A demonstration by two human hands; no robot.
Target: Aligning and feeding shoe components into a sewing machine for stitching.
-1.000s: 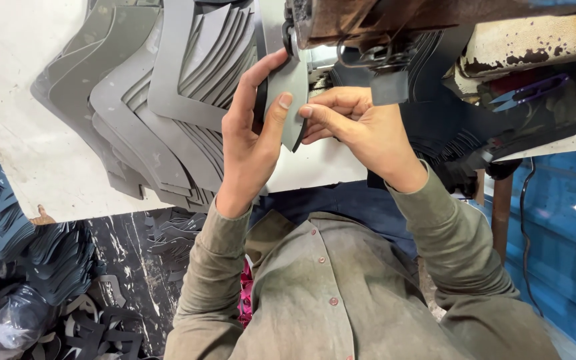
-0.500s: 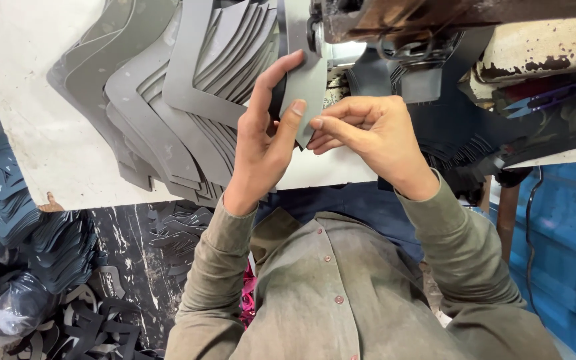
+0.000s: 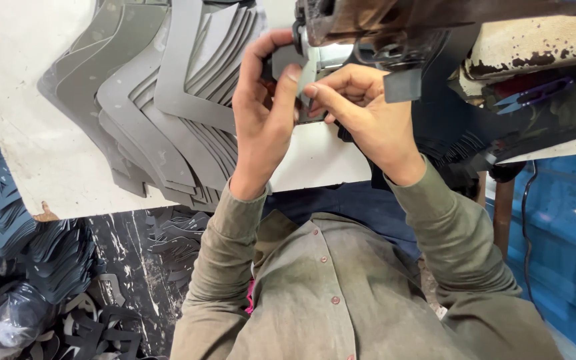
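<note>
My left hand (image 3: pixel 265 127) and my right hand (image 3: pixel 368 117) meet at the underside of a rusty sewing machine head (image 3: pixel 381 20). Together they pinch a small grey cut piece (image 3: pixel 308 80) at the needle area. The left thumb and fingers wrap the piece's left side. The right index finger and thumb press on its right edge. Most of the piece is hidden by my fingers and the machine.
A fanned stack of grey curved cut pieces (image 3: pixel 168 120) lies on the white table (image 3: pixel 48 160) to the left of my hands. Purple-handled scissors (image 3: pixel 535 93) rest at the right. Dark cut pieces (image 3: pixel 35 260) are heaped on the floor at the lower left.
Both hands have moved the grey piece farther up under the machine head, so less of it shows. The fingers have closed tighter around it.
</note>
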